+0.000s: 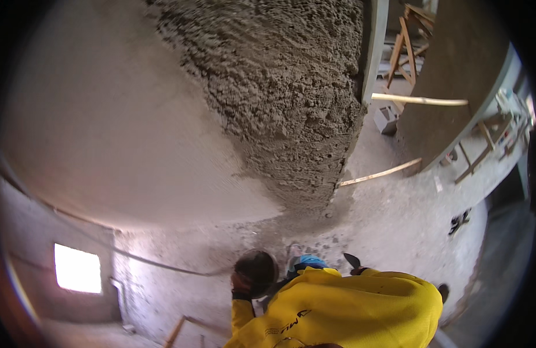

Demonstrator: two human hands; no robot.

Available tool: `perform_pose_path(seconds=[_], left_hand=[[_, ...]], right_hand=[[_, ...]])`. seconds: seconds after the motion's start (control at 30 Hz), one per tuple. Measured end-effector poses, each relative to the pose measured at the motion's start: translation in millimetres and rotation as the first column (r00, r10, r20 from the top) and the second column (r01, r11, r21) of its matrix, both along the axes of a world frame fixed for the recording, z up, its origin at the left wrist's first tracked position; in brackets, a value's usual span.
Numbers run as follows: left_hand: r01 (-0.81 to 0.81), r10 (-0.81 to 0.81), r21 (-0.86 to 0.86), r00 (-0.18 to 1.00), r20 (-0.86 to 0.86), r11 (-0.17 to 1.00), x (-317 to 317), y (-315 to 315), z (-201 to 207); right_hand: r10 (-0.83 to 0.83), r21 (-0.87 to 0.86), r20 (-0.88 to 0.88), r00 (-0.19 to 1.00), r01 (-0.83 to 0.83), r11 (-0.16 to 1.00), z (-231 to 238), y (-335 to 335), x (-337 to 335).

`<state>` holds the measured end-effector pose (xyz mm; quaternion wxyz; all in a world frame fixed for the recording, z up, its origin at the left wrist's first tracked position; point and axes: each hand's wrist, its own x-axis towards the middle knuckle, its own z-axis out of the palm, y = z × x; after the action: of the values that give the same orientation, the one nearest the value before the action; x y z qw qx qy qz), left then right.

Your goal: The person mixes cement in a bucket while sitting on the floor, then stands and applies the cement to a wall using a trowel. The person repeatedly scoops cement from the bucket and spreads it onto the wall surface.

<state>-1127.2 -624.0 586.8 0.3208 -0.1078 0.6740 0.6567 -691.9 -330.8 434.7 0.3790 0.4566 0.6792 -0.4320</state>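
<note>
one big patch of rough grey wet plaster (279,98) covers the upper middle of the wall, lumpy and pitted, running down to a narrower tip just above the floor, and right beside it on the left the smooth pale plastered wall (105,116) curves away. down at the bottom edge a co-worker in a bright yellow long-sleeved shirt (343,307) is bent over close to the foot of that rough patch, dark round head (255,271) toward the wall, something blue (311,261) showing just past the shoulder. a small dark pointed trowel blade (352,260) sticks up just beside that yellow shoulder, but what holds it is hidden. can't see either left hand or right hand of the person wearing the camera anywhere, so no telling how open they are or what they've got. grey dusty concrete floor (407,209) spreads to the right, with a long pale wooden batten (381,173) lying on it near the plaster's tip and another pale wooden pole (419,100) leaning higher up. a wooden trestle frame (407,40) stands in the doorway behind. a bright rectangular window opening (78,268) glows at lower left.
</note>
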Motion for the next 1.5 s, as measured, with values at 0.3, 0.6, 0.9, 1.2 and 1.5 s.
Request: perform_pose_path(seconds=[0.3, 0.6, 0.9, 1.2, 1.5], left_hand=[[-0.132, 0.044, 0.148, 0.872, 0.488, 0.980, -125.0, 13.6, 11.5], [0.200, -0.176, -0.008, 0.878, 0.445, 0.980, -220.9, 69.9, 26.3], [0.771, -0.773, 0.072, 0.625, 0.108, 0.633, -258.8, 77.6, -9.7], [0.675, -0.689, 0.147, 0.691, 0.220, 0.723, -225.9, 46.6, 43.0], [0.550, -0.572, 0.157, 0.786, 0.234, 0.820, -168.3, 16.5, 48.4]], right_hand=[[-0.294, 0.082, -0.285, 0.912, 0.329, 0.941, 102.4, -6.0, -210.0], [-0.351, 0.282, -0.424, 0.835, 0.490, 0.825, 68.5, -58.5, -281.5], [-0.657, 0.427, -0.336, 0.676, 0.730, 0.533, 97.0, -174.2, -299.0], [-0.287, 0.628, -0.480, 0.829, 0.553, 0.548, 182.8, -218.9, -327.2], [0.349, 0.962, -0.105, 0.931, 0.007, 0.272, 152.2, -159.4, -347.4]])
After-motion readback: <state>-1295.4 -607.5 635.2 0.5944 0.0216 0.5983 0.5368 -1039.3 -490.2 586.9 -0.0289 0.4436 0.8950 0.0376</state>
